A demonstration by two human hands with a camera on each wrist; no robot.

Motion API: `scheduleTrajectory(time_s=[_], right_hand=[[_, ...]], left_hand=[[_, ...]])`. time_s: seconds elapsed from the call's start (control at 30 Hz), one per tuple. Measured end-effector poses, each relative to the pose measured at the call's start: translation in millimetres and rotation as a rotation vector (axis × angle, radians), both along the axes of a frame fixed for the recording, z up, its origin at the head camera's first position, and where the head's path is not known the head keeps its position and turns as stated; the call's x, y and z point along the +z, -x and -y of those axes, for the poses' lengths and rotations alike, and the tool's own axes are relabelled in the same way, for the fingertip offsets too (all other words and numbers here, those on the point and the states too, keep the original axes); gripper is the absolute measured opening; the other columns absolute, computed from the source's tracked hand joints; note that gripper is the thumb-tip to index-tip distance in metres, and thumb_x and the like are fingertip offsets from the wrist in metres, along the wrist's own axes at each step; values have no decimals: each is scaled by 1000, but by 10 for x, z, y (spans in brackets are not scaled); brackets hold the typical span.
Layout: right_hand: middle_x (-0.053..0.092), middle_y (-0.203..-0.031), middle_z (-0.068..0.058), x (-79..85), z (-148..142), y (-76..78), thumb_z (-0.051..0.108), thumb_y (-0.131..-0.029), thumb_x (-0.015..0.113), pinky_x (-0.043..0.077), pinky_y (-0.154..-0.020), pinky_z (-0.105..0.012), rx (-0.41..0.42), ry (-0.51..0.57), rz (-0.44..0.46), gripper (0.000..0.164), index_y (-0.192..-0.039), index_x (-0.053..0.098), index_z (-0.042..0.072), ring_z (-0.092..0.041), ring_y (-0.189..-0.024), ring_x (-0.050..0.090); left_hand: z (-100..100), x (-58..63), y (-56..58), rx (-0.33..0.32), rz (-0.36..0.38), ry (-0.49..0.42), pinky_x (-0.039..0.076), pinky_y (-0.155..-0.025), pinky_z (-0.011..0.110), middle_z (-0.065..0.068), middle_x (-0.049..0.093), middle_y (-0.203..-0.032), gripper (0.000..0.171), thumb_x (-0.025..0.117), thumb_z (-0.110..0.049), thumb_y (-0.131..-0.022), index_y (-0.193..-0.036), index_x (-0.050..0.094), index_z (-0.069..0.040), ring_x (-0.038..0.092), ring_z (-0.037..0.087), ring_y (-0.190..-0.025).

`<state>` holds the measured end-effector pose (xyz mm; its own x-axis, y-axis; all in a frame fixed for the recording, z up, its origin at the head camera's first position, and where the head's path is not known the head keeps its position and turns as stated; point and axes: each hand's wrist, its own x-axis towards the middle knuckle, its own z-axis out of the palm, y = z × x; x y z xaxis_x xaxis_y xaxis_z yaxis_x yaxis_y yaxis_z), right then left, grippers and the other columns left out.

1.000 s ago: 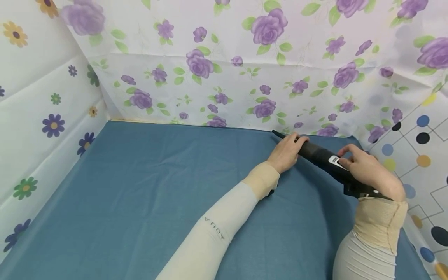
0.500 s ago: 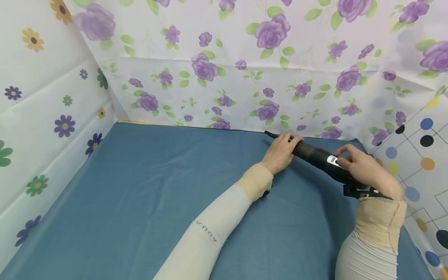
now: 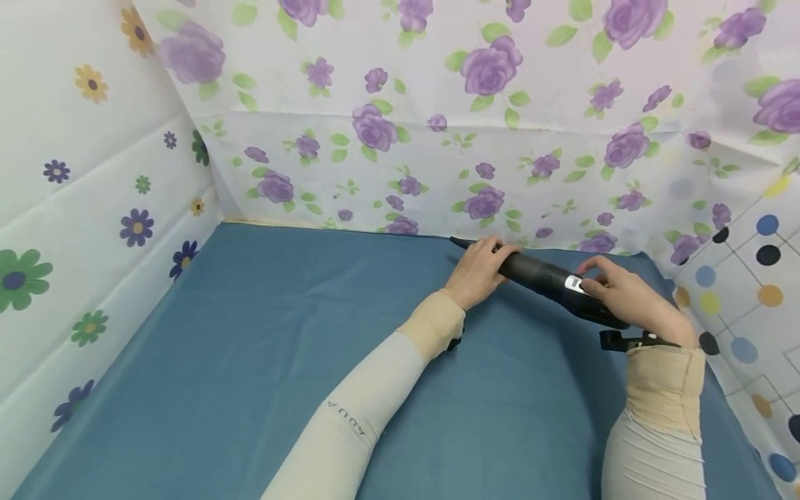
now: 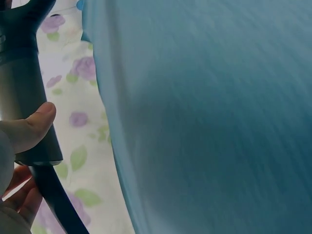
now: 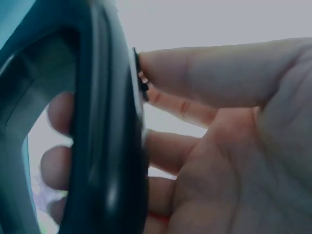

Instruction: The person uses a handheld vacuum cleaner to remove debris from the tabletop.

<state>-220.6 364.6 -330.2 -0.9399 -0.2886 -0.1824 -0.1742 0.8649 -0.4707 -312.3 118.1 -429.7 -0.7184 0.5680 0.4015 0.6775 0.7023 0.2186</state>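
Observation:
A black handheld vacuum cleaner [image 3: 539, 275] slants over the blue sheet in the head view. Its narrow crevice nozzle [image 3: 461, 242] points left, along the line where sheet meets back wall. My left hand [image 3: 476, 273] grips the front end; in the left wrist view the thumb lies on the barrel and the fingers are by the nozzle [image 4: 57, 197]. My right hand [image 3: 621, 288] holds the rear handle [image 5: 109, 146]. The right wrist view shows fingers curled through the handle's loop and the thumb [image 5: 195, 73] on small buttons. A white label [image 3: 576, 284] marks the top.
The blue sheet [image 3: 300, 375] covers the flat surface, with faint wrinkles. Behind stands a wall covering with purple roses [image 3: 375, 128]. A daisy-print covering [image 3: 136, 228] rises at left, a dotted one [image 3: 744, 298] at right. Both forearms wear pale sleeves [image 3: 350, 410].
Both hands have moved left with the vacuum cleaner, its nozzle travelling along the back edge of the sheet. The head view has turned slightly left. Both grips look the same.

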Motion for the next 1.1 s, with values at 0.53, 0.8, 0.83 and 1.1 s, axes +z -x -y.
scheduleTrajectory(time_s=[0.53,0.8,0.83,1.1], right_hand=[[55,-121,-23,-190,330,326,34,-105,39,46,-75,-44,148,119,-14,35,-132,39,12,-34,-101,56],[52,-124,-25,-257,540,569,25,-105,40,46,-77,-51,232,215,57,30,-131,40,8,-38,-105,55],[52,-123,-25,-266,568,597,23,-105,40,46,-78,-51,242,221,62,30,-131,40,7,-38,-106,55],[50,-120,-24,-341,788,793,17,-105,40,44,-79,-50,295,248,117,26,-128,42,5,-37,-99,56]], left_hand=[[654,30,-26,64,13,-109,37,-102,40,3,50,-121,59,78,-28,-81,-134,53,-24,47,21,-112],[928,15,-56,128,-15,-93,38,-101,39,3,52,-119,59,79,-28,-79,-132,54,-24,49,21,-110],[963,11,-60,137,-20,-88,39,-100,39,4,52,-119,58,79,-28,-79,-132,55,-24,49,21,-110],[1205,-42,-83,177,13,-72,40,-96,38,5,53,-118,58,80,-28,-79,-131,56,-22,48,21,-104]])
